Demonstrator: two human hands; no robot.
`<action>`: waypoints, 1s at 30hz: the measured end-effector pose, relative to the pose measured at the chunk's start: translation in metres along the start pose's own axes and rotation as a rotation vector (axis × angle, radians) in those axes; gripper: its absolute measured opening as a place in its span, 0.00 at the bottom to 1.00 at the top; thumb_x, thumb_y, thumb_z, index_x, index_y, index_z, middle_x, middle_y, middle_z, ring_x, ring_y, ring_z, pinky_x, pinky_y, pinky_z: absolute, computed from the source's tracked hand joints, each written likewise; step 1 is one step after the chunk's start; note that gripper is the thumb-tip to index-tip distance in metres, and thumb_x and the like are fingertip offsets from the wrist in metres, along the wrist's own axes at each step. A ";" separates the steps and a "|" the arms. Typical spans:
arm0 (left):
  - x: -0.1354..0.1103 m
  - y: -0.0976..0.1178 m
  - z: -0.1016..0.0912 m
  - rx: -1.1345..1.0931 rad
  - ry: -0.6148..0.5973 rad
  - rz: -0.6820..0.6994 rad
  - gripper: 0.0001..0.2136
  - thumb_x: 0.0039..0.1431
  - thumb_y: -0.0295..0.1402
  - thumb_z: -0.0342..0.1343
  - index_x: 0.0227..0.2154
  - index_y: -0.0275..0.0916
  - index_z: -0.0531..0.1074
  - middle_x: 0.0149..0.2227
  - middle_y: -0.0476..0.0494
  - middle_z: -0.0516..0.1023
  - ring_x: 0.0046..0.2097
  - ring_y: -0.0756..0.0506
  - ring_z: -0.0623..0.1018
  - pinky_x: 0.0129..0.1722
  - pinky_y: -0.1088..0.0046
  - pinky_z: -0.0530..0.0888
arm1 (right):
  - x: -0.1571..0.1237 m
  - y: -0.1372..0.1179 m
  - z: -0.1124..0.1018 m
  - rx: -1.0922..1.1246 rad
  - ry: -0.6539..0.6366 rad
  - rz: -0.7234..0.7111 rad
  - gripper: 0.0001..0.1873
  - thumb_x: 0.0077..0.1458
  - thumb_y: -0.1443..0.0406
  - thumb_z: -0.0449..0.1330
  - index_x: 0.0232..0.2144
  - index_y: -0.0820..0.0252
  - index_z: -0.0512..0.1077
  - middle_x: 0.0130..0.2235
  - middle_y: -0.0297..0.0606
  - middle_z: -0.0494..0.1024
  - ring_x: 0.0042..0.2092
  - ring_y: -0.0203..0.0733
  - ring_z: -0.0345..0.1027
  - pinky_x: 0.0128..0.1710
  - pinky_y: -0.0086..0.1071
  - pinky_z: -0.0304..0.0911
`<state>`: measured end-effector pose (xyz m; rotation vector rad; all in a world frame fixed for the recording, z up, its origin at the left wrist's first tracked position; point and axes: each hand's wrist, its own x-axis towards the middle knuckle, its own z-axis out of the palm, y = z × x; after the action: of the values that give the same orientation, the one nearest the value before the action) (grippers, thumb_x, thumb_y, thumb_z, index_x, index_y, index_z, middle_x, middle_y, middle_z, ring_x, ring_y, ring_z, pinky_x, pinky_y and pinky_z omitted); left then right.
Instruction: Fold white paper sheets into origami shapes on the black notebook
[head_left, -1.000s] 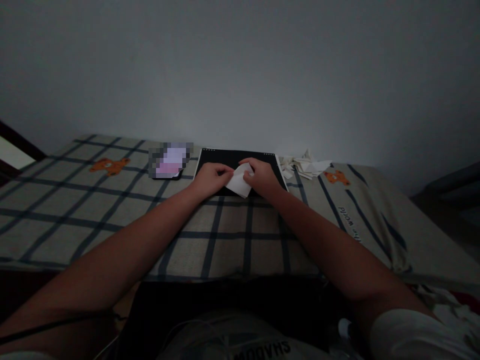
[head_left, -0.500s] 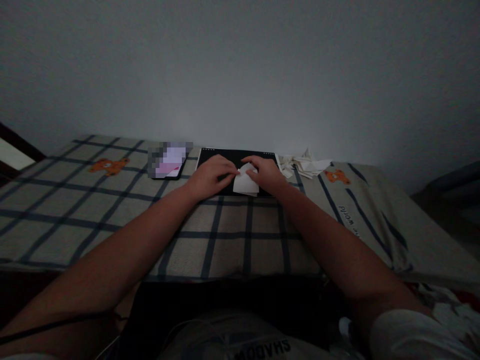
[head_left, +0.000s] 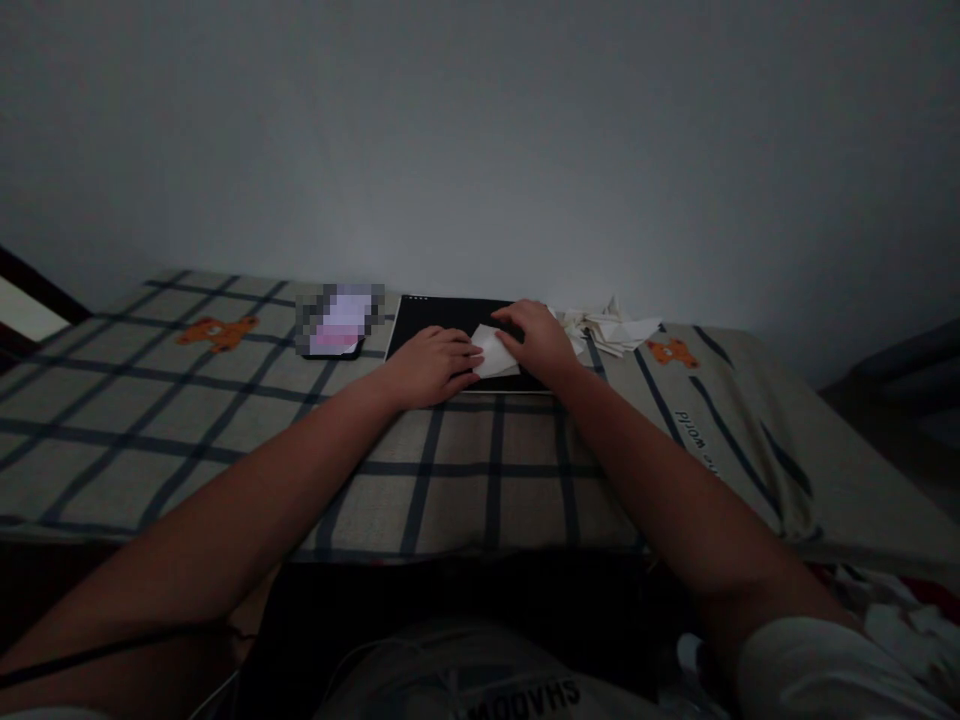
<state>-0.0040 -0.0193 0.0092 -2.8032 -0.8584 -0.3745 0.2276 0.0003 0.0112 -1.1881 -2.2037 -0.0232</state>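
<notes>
A small folded piece of white paper [head_left: 495, 354] lies over a black sheet-like pad [head_left: 420, 318] with a light border and small holes along its top edge. My left hand [head_left: 433, 368] rests flat, fingers stretched out and side by side, with the fingertips on the paper's left edge. From the other side, my right hand [head_left: 536, 340] curves over the paper's right part and holds it, thumb on the paper and index finger bent above it. Part of the pad's right side is hidden behind my right hand.
A phone [head_left: 341, 325] with a lit, partly blurred screen lies left of the pad. Several folded white paper pieces [head_left: 611, 330] are heaped at its right. Beneath is a checked cloth [head_left: 457, 480] with bear prints; a grey wall [head_left: 480, 150] stands behind.
My left hand has gone from pinching the paper's left corner to lying flat against its edge. The paper has turned and sits lower and flatter. My right hand has shifted slightly.
</notes>
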 end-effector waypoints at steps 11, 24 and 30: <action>-0.001 -0.003 0.000 -0.059 -0.155 -0.082 0.25 0.72 0.45 0.47 0.63 0.35 0.70 0.65 0.34 0.71 0.67 0.38 0.68 0.64 0.59 0.62 | -0.007 -0.008 -0.004 -0.269 -0.277 -0.104 0.16 0.67 0.58 0.58 0.49 0.61 0.80 0.52 0.47 0.79 0.52 0.53 0.65 0.49 0.43 0.58; -0.006 -0.014 0.000 -0.189 -0.207 -0.065 0.26 0.72 0.43 0.47 0.64 0.32 0.69 0.66 0.32 0.69 0.69 0.39 0.67 0.69 0.61 0.60 | -0.009 -0.018 -0.010 -0.380 -0.271 -0.117 0.19 0.64 0.56 0.63 0.48 0.64 0.79 0.49 0.51 0.77 0.51 0.56 0.63 0.46 0.44 0.57; -0.005 -0.010 0.003 -0.162 -0.191 -0.073 0.28 0.72 0.45 0.46 0.65 0.29 0.67 0.68 0.27 0.65 0.69 0.36 0.66 0.69 0.59 0.61 | -0.008 -0.023 -0.012 -0.374 -0.220 -0.076 0.13 0.61 0.62 0.65 0.47 0.60 0.79 0.49 0.48 0.76 0.52 0.55 0.63 0.47 0.43 0.57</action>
<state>-0.0134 -0.0133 0.0061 -3.0012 -1.0145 -0.1964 0.2200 -0.0229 0.0222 -1.3569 -2.5128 -0.3673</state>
